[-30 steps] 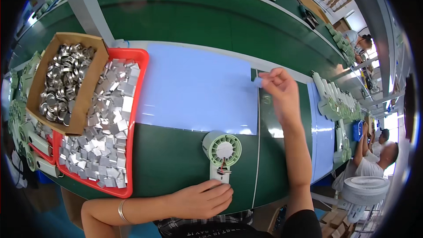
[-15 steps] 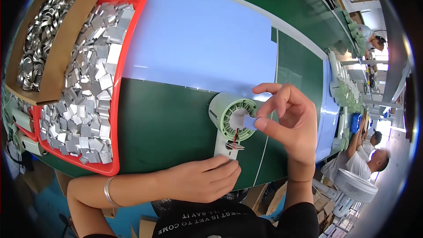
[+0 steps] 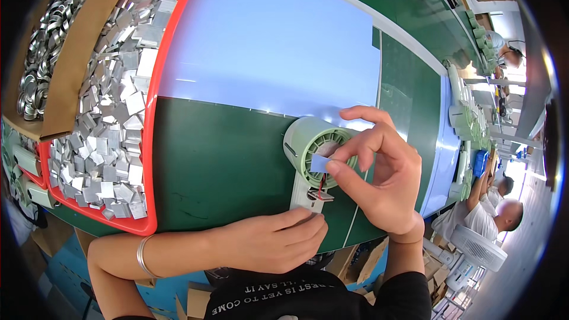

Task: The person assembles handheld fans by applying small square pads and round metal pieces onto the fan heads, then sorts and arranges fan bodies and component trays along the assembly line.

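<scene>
A pale green round fan housing (image 3: 299, 149) with a slotted inner ring lies on the green bench, its open end toward me. From it a light-coloured handle (image 3: 300, 192) runs down to my left hand (image 3: 275, 240), whose fingers are closed on the handle's lower end. Red and dark wires (image 3: 322, 185) come out of the housing to a small circuit board (image 3: 323, 195) by the handle. My right hand (image 3: 382, 181) pinches a thin, flat, blue-looking square piece (image 3: 320, 163) between thumb and forefinger. That piece hangs in front of the housing's opening; whether it touches the rim I cannot tell.
At left a red tray (image 3: 153, 101) holds many flat silver metal plates. A cardboard box (image 3: 83, 53) of metal rings sits across it. A light blue sheet (image 3: 267, 35) covers the far bench. More green housings (image 3: 459, 118), a white fan (image 3: 477, 249) and co-workers (image 3: 483, 216) are at right.
My right hand has moved left with the square piece, bringing it across the front of the housing's opening. The left hand keeps its hold on the handle. The view has shifted slightly.
</scene>
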`<state>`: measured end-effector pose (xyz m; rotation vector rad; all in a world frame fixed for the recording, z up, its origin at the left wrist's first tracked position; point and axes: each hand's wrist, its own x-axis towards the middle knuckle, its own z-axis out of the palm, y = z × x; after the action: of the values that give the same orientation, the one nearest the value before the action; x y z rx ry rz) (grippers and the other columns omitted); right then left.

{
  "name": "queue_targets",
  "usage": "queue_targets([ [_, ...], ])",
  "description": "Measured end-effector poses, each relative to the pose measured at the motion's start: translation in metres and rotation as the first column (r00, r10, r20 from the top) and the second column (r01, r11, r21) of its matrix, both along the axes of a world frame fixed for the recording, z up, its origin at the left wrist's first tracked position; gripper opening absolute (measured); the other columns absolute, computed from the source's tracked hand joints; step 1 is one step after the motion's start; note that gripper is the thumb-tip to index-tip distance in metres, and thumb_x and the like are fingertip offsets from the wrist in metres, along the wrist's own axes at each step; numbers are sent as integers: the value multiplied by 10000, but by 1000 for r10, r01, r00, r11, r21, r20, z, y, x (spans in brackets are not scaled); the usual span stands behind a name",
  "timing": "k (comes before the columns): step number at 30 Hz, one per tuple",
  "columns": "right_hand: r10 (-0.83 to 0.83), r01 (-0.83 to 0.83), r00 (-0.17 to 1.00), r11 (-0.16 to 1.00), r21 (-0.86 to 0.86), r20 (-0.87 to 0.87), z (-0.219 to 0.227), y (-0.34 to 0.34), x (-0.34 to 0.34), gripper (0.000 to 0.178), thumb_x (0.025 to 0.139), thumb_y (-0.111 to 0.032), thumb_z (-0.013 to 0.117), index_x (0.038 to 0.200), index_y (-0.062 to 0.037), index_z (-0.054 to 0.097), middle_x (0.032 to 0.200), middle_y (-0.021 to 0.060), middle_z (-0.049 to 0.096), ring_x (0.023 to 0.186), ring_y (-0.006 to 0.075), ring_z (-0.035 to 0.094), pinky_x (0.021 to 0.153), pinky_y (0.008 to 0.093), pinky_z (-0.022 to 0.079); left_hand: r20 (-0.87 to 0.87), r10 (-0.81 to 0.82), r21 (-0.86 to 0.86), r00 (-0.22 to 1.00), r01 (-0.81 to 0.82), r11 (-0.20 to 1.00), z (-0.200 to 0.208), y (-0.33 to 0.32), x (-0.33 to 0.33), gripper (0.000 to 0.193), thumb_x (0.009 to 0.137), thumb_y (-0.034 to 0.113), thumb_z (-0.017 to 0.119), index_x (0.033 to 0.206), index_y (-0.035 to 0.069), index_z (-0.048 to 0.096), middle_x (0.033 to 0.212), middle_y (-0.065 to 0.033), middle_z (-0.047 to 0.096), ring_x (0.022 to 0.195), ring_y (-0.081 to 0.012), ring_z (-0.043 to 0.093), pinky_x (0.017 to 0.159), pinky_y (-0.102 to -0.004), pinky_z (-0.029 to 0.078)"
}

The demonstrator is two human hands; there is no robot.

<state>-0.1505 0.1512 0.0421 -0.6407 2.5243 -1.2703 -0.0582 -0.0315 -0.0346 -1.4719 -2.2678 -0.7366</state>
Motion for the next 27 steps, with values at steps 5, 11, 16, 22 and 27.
queue_targets([
  [5, -41, 43, 998, 998, 44, -41, 1, 1, 1, 311, 716, 125, 697, 719, -60, 447, 1022, 234, 623, 981, 182, 655, 830, 305, 497, -5, -2, -15, 1000, 2, 1000, 0, 0, -1, 181, 832, 158, 582, 966, 67, 665, 1082, -37, 637, 1063, -182, 568, 932, -322, 464],
  [11, -30, 33, 997, 999, 26, -77, -1, 3, 0, 310, 711, 124, 694, 722, -63, 448, 955, 194, 640, 1041, 197, 623, 850, 318, 485, -11, 1, -31, 1000, -2, 1000, 2, -2, -1, 179, 841, 171, 576, 966, 79, 665, 1087, -28, 634, 1075, -176, 560, 943, -325, 453],
  [16, -72, 71, 997, 997, -22, -30, -2, 3, 1, 310, 712, 124, 693, 723, -66, 448, 872, 157, 648, 1092, 215, 592, 864, 319, 475, -12, 8, -38, 1000, -9, 999, 2, -1, 0, 179, 844, 176, 572, 970, 88, 664, 1093, -24, 632, 1087, -170, 555, 958, -326, 441],
  [22, -60, 62, 996, 997, 35, -59, 1, 3, 1, 310, 704, 118, 697, 719, -69, 451, 854, 145, 641, 1100, 226, 585, 868, 322, 464, -6, 6, -38, 1000, -6, 999, 2, 0, -1, 182, 846, 177, 570, 978, 93, 663, 1097, -22, 632, 1091, -166, 553, 966, -326, 436],
  [27, 108, -32, 944, 970, 240, -311, 5, 6, 0, 261, 689, 61, 721, 746, -70, 503, 879, 118, 629, 1127, 264, 550, 900, 367, 435, -8, 4, -34, 1000, -4, 999, 3, 1, -2, 185, 845, 178, 572, 982, 91, 662, 1098, -21, 632, 1091, -164, 553, 969, -334, 439],
])
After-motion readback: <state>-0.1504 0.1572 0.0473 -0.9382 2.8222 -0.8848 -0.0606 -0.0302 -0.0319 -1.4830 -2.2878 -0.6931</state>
